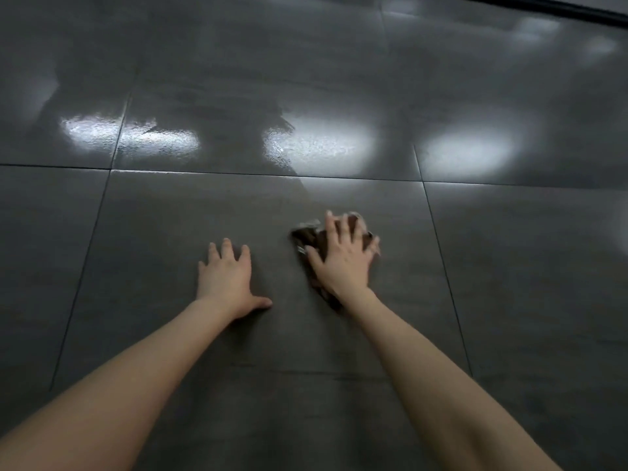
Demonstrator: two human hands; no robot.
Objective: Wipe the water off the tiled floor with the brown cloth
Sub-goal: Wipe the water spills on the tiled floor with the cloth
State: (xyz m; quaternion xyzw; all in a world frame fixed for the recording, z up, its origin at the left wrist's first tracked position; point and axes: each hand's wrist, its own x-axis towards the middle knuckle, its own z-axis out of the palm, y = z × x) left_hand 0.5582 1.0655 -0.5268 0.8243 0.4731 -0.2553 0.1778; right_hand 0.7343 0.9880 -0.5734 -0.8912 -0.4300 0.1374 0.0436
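A crumpled brown cloth lies on the dark grey tiled floor, pressed flat under my right hand, whose fingers are spread over it and slightly blurred. My left hand rests palm-down on the bare tile to the left of the cloth, fingers apart, holding nothing. Beyond the hands, on the tile past the grout line, a film of water shines with rippled light reflections, and more wet shine shows to the left.
Dark grout lines divide the floor into large tiles. A black strip runs along the far right edge of the floor. Bright ceiling-light reflections lie across the far tiles.
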